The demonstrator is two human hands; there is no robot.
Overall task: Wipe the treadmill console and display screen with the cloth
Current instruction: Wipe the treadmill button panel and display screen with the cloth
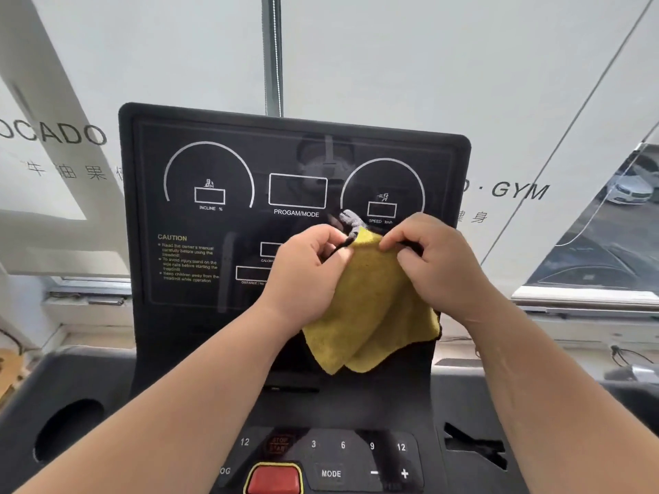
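Note:
A yellow cloth (371, 308) with a grey underside and dark edging hangs folded in front of the treadmill's black display screen (214, 222). My left hand (306, 272) pinches its top edge on the left. My right hand (438, 262) pinches the top edge on the right. Both hands are held just before the screen's lower right area, below the SPEED dial. The cloth's lower corners dangle above the console's button panel (342, 458), hiding part of the screen's readout boxes.
A red stop button (274, 479) sits at the bottom centre beside MODE and plus/minus keys. A round cup holder (67, 429) lies at the lower left, a slot (474, 447) at the lower right. White window blinds with lettering stand behind the console.

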